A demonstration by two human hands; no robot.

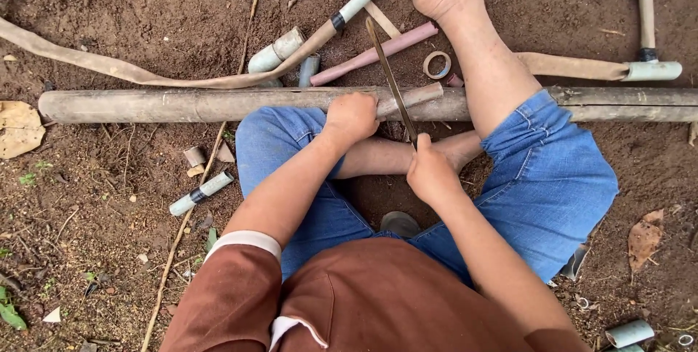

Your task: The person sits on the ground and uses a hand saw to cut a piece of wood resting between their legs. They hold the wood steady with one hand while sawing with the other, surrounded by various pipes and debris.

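The left hand (352,116) clamps a flat strip (411,97) against the rough round bamboo pole (182,105) while the right hand (430,172) grips a thin rusty blade (389,76).

The bamboo pole (182,105) runs off the right edge, and the saw blade's (389,76) handle is hidden.

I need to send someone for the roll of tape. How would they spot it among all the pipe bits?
Find the long bamboo pole lying across the dirt in front of the seated person. Just beyond it, beside the person's outstretched shin and at the end of the pinkish pipe, lies the tape roll. It is the only flat ring there; everything around it is straight tube or strap.
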